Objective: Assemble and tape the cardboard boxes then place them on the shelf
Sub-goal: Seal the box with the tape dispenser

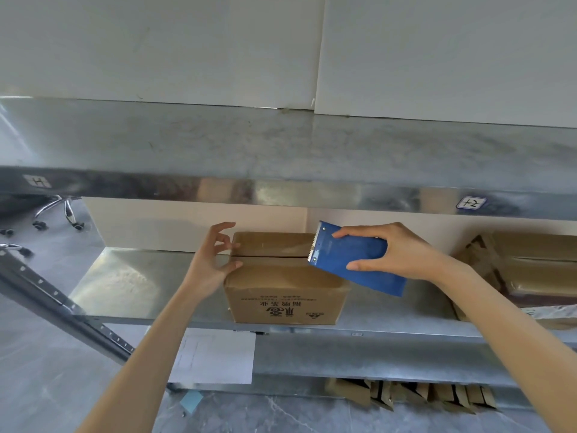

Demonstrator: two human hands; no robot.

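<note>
A brown cardboard box (285, 289) with black print on its front stands on the metal shelf (131, 285), its top flaps closed along a middle seam. My left hand (212, 260) rests against the box's top left edge, thumb on the near flap and fingers loosely spread. My right hand (393, 251) grips a blue tape dispenser (352, 257), whose toothed metal blade points left over the box's right top corner. The tape roll itself is hidden.
More taped cardboard boxes (530, 264) sit at the shelf's right end. A shelf level (281, 142) runs above. Flattened cardboard (415, 395) lies under the bottom level. A grey upright post (59, 304) slants at left, with chair castors (59, 214) behind it. A white paper sheet (215, 354) hangs below the shelf edge.
</note>
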